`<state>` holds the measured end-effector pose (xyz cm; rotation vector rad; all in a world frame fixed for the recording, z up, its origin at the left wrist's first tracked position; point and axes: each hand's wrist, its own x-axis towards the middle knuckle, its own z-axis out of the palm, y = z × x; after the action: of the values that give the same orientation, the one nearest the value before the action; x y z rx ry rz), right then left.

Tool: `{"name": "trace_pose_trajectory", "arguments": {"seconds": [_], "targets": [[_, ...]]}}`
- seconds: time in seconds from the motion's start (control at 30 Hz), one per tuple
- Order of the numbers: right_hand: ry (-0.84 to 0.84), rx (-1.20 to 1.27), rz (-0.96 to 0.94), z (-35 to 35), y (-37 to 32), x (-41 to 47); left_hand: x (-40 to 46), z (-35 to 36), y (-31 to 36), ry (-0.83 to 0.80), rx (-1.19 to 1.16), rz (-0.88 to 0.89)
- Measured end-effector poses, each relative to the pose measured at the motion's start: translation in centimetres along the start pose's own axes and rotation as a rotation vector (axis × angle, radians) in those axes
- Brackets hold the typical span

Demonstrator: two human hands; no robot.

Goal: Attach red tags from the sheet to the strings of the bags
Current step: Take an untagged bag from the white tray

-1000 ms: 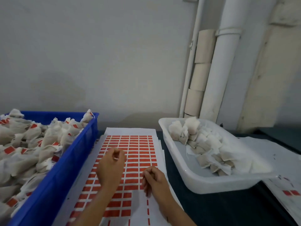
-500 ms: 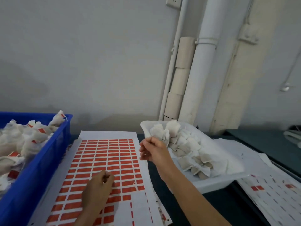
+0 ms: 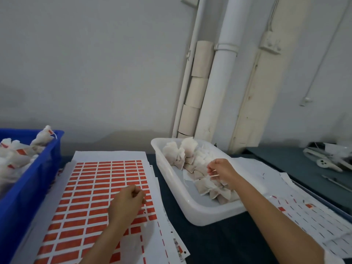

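My left hand (image 3: 127, 203) rests curled on the tag sheet (image 3: 106, 180), lower centre; grip unclear. My right hand (image 3: 222, 171) pinches a string (image 3: 213, 175) over the white tray (image 3: 190, 206) of bags (image 3: 181, 155).

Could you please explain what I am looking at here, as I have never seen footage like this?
This is one picture from a camera worn on a person's head, looking forward and down at their two bare hands; there is no machine. The left hand rests with curled fingers on a white sheet of red tags, seemingly picking at a tag, though the fingertips are too blurred to be sure. The right hand reaches over a white tray of untagged bags and pinches a thin string. On the left stands a blue bin of bags already carrying red tags. Used sheets, nearly stripped of tags, lie to the right. All of it sits on a dark table against a grey wall.
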<state>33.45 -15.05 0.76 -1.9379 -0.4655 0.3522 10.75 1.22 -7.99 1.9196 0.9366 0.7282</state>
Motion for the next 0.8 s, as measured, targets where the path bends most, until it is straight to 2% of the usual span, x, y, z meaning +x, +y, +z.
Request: {"name": "trace_pose_trajectory", "arguments": {"seconds": [0.1, 0.23, 0.3, 0.43, 0.57, 0.67, 0.73, 0.8], "targets": [[0.053, -0.444, -0.082, -2.4, 2.1, 1.2, 0.1, 1.2, 0.3, -0.018, 0.000, -0.012], [-0.093, -0.955, 0.006, -4.6, 4.1, 2.0, 0.0, 2.1, 0.1, -0.052, -0.011, -0.036], [-0.100, -1.073, 0.016, -5.1, 4.8, 2.2, 0.0, 2.4, 0.0, -0.056, -0.015, -0.047], [-0.013, -0.875, -0.116, -5.6, 5.8, 2.9, 0.0, 2.6, -0.3, -0.056, -0.016, -0.064], [0.110, -0.830, -0.182, -6.3, 6.0, 3.6, 0.0, 2.6, -0.5, -0.043, -0.013, -0.074], [0.118, -0.634, -0.105, -6.2, 6.2, 4.3, -0.1, 2.5, -0.7, -0.044, 0.006, -0.068], [0.250, -0.424, -0.017, -6.2, 5.9, 4.6, 0.0, 2.5, -0.8, -0.050, 0.022, -0.063], [0.365, -0.348, -0.018, -6.2, 5.8, 5.0, 0.0, 2.5, -0.9, -0.049, 0.026, -0.061]]}}
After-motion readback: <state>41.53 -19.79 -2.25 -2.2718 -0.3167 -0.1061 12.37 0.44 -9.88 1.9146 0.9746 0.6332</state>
